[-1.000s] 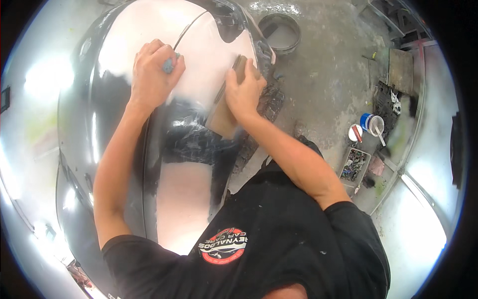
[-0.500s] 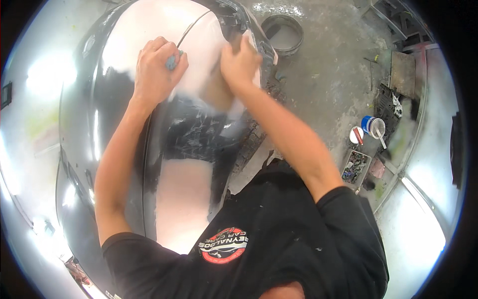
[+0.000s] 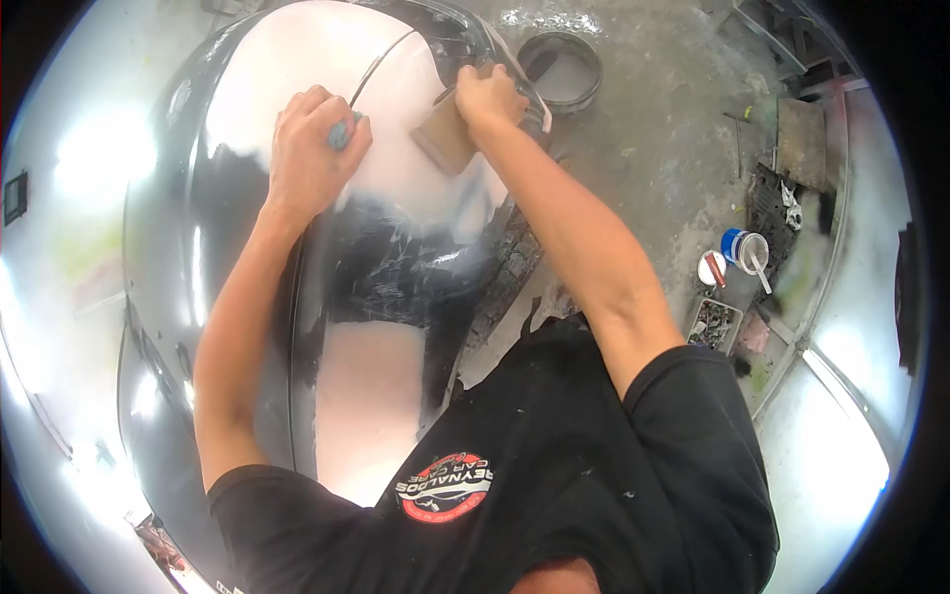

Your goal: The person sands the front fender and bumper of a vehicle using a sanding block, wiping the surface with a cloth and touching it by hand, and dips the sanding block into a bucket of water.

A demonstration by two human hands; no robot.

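Note:
Under both hands is a dark car body panel (image 3: 381,262) with a broad pale pink, matte patch (image 3: 287,59) and a curved seam across it. My left hand (image 3: 302,148) rests on this patch, fingers closed around a blue-green sponge (image 3: 341,133). Farther right, my right hand (image 3: 492,99) grips a brown sheet of sandpaper (image 3: 447,139) near the panel's right edge. The sheet's flat part juts out left of the fingers, against the pale surface; whether a block backs it I cannot tell. A second pale rectangle (image 3: 369,376) lies nearer to me on the panel.
A dark bucket (image 3: 596,84) of cloudy liquid stands on the wet concrete floor (image 3: 653,148), past the car's right edge. Farther right are a blue can (image 3: 730,244) with a stirring stick, a white lid (image 3: 706,269), a tray of scraps (image 3: 734,325) and a brown board (image 3: 800,144).
My right hand has slid right and a little away from me with the sandpaper, which was blurred before. The left hand stays nearly in place with the sponge.

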